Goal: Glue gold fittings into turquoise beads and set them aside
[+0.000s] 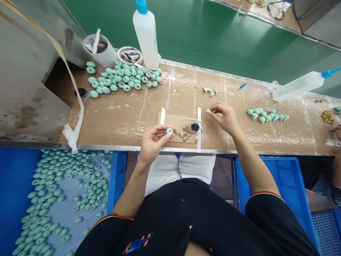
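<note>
My left hand [154, 142] pinches a pale green egg-shaped piece [169, 131] with an opening facing up, above the left part of a taped cardboard sheet [179, 121]. Between the thumb and fingertips of my right hand [224, 116] is a small yellow piece [208, 110], too small to make out in detail. A small pot of dark liquid [195, 127] sits on the sheet between my hands, with a thin stick [193, 119] beside it. Just beyond my right hand lie several small yellow-and-green figures [210, 91].
Green egg pieces [125, 76] crowd the back left near a white bottle [146, 39], a tape roll [130, 56] and a cup [99, 51]. Assembled green pieces [266, 115] and a lying bottle [298, 86] are right. Blue crates [117, 181] flank my lap. A co-worker's hand [338, 132] shows far right.
</note>
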`<state>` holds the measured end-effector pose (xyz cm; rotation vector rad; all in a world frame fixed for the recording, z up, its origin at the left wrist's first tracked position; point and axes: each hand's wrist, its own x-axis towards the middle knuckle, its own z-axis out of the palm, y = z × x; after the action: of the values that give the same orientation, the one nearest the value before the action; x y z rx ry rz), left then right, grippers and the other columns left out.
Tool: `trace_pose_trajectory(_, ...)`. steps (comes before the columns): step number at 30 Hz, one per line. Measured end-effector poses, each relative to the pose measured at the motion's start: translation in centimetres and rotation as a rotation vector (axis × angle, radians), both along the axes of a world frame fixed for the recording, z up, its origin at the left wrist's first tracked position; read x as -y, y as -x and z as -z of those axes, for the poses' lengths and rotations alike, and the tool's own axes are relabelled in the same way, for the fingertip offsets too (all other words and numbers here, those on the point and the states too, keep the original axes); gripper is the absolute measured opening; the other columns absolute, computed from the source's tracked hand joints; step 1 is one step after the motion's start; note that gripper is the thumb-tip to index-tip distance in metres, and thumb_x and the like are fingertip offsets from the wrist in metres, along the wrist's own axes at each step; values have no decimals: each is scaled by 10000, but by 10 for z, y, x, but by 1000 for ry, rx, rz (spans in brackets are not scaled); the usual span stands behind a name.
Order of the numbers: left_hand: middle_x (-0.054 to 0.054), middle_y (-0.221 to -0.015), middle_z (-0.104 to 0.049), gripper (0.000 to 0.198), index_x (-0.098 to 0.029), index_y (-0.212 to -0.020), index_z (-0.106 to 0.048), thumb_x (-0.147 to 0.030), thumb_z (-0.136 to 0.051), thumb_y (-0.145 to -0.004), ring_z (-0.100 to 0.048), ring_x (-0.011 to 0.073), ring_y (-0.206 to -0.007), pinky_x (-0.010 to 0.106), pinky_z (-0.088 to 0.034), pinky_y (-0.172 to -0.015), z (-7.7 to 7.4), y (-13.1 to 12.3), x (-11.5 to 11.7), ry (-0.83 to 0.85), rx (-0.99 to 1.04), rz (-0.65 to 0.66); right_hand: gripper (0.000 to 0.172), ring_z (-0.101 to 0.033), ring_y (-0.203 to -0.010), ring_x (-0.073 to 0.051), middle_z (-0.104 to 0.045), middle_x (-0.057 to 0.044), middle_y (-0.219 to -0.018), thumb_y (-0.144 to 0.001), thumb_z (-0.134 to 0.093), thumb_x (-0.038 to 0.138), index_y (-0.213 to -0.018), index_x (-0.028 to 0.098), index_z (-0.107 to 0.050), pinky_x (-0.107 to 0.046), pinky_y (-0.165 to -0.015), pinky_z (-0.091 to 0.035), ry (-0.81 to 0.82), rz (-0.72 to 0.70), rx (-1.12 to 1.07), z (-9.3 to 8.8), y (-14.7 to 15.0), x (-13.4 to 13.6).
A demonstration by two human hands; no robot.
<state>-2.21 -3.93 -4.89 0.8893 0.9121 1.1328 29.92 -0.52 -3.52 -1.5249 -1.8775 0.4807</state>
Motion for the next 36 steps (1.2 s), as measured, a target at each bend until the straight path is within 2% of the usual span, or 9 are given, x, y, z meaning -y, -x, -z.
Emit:
trace_pose_trajectory(5, 77, -944, -813, 414, -179, -975, -826, -339, -984, -629, -758, 175, -816, 303, -643, -797, 2, 1, -1, 16, -64, -1, 50, -715, -804, -190, -760, -42, -934, -968, -679, 274, -968, 247, -721, -348, -763, -619, -13, -159, 90, -38, 26, 25)
trace_pose_trajectory(8, 60, -864, -791, 379, -178, -988, -838, -327, -954, -659, -715, 152, -757, 277, -614, -733, 8, 1, -1, -2, -86, -9, 78, -704, -803, -187, -750, -58, -985, -999, -635, 248, -997, 242, -713, -344, -756, -606, -41, -229, 183, -48, 38, 33)
trace_pose_trajectory(14, 46, -794, -747, 370, -173, -994, -842, -342, -933, -677, -662, 141, -707, 267, -585, -682, 19, 1, 1, -23, -96, -33, 113, -723, -912, -223, -734, -90, -1053, -1040, -587, 243, -1051, 238, -700, -366, -793, -604, -23, -293, 267, -44, 50, 36)
trace_pose_trajectory(21, 45, -787, -732, 363, -170, -1015, -833, -364, -908, -718, -666, 147, -726, 272, -591, -695, 23, 1, 2, -58, -120, -14, 130, -726, -961, -235, -729, -93, -1071, -1050, -578, 236, -1072, 247, -706, -380, -827, -607, 5, -325, 299, -38, 55, 40)
trace_pose_trajectory(36, 49, -801, -759, 361, -174, -985, -833, -359, -923, -688, -696, 167, -747, 282, -611, -712, 15, 1, 4, -37, -129, 14, 168, -715, -955, -242, -722, -85, -1065, -1047, -577, 268, -1059, 279, -745, -403, -826, -616, 26, -303, 282, -35, 56, 39)
